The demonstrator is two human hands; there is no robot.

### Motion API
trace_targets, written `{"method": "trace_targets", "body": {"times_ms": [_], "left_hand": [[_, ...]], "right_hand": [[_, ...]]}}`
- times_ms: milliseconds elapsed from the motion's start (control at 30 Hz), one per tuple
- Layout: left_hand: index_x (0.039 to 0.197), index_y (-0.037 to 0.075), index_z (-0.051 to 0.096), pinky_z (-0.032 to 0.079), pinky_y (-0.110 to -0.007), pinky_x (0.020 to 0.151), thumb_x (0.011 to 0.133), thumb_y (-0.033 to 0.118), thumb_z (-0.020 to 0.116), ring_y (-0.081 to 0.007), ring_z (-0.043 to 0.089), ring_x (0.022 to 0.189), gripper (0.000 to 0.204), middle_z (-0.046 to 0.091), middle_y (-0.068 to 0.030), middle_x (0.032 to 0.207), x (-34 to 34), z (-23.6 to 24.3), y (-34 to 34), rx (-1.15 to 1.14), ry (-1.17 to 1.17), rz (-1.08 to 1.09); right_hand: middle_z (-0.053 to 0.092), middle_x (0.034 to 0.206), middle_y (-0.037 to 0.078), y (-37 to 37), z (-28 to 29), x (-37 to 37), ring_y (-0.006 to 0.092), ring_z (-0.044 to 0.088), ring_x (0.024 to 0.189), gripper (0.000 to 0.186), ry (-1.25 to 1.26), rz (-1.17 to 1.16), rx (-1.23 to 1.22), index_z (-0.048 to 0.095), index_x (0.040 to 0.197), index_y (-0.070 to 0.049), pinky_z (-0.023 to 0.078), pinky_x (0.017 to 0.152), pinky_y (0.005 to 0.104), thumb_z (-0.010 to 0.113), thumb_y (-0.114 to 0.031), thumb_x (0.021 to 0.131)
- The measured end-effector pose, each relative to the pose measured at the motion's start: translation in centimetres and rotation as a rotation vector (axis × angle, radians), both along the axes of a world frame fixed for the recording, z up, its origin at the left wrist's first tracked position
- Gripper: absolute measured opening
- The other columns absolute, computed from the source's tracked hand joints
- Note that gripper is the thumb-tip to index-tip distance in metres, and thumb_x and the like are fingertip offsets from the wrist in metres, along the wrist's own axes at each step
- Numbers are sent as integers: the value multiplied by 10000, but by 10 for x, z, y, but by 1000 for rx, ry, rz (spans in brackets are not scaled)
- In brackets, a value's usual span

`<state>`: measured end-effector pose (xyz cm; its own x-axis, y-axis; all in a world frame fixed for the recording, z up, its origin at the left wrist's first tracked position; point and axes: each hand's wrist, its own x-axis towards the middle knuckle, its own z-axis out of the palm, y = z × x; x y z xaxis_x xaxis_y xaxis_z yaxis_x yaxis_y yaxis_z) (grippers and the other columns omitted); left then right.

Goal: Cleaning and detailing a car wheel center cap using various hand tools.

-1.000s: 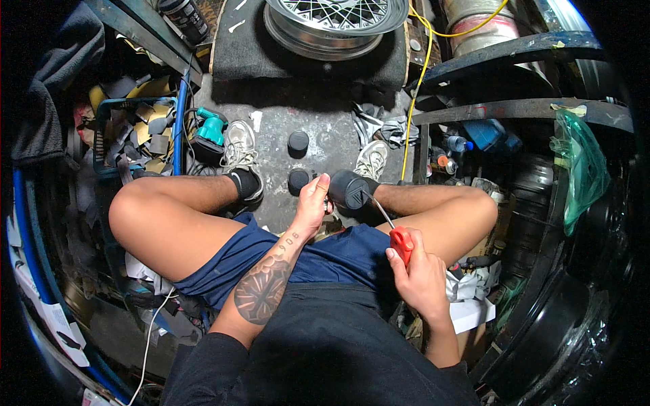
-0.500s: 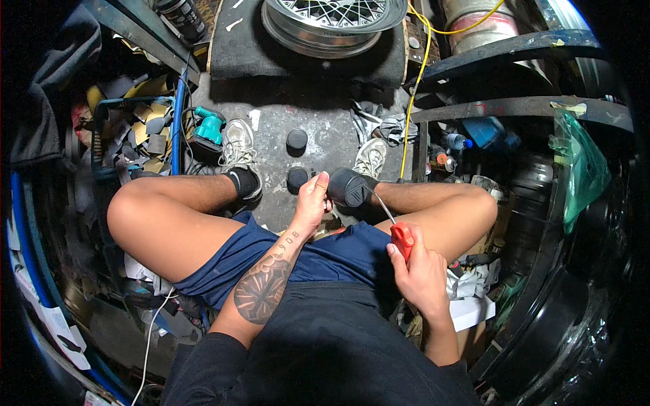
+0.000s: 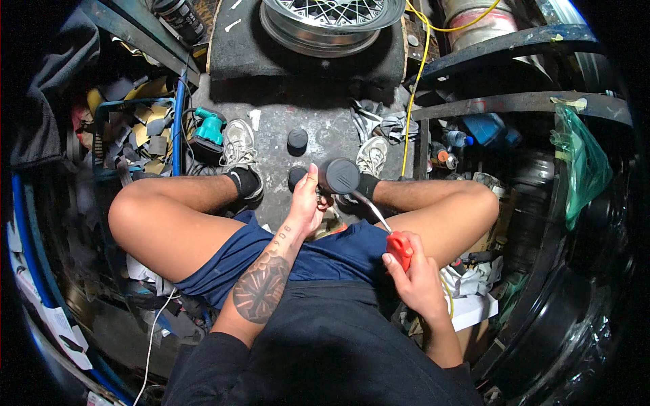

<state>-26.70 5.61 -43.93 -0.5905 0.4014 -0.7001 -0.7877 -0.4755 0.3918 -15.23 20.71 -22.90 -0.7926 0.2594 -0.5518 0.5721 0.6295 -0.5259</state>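
My left hand [image 3: 310, 206] is closed around a black round wheel center cap [image 3: 342, 175], its flat face tilted up toward me and the thumb pointing up beside it. In my right hand [image 3: 414, 274] is a red-handled tool [image 3: 400, 249] with a slim metal shaft. The shaft reaches up and left, and its bent end lies by the lower edge of the cap; whether it touches cannot be made out. Another black cap [image 3: 297, 141] stands on the floor between my feet. A third cap [image 3: 296, 176] is partly hidden behind my left hand.
A spoked wheel rim [image 3: 332, 30] rests on a dark padded stand [image 3: 237, 54] ahead. Left of my foot sits a teal power sander [image 3: 209, 126], near a blue crate [image 3: 101, 135] of sandpaper scraps. A yellow cable [image 3: 410, 111] and metal rack [image 3: 521, 107] are on the right.
The cap has turned in my left hand so its flat face shows more, and it has moved slightly up and left. The tool in my right hand has shifted slightly left and down.
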Motion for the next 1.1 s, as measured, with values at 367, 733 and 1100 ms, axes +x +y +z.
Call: {"method": "trace_targets", "body": {"times_ms": [367, 733, 1100], "left_hand": [[1108, 64, 600, 317, -199, 436, 988, 472, 489, -51, 442, 526, 440, 618, -37, 823, -10, 1, -24, 465, -36, -31], [940, 56, 557, 311, -205, 434, 1013, 286, 449, -74, 375, 494, 265, 459, 14, 672, 1, 55, -3, 283, -90, -21], [1081, 85, 588, 370, -187, 437, 1019, 355, 461, -56, 425, 488, 305, 610, -1, 797, -10, 122, -61, 106, 68, 118]], "right_hand": [[638, 944, 286, 13, -25, 63, 464, 626, 908, 425, -63, 31, -97, 448, 1140, 1, 508, 771, 505, 584, -343, 932], [695, 874, 127, 54, -4, 96, 311, 687, 736, 251, 553, -266, 288, 667, 913, -51, 558, 667, 401, 642, -300, 894], [631, 1110, 272, 338, -145, 159, 438, 611, 1038, 330, -163, -652, 845, 616, 1153, -30, 484, 895, 503, 486, -174, 886]]}}
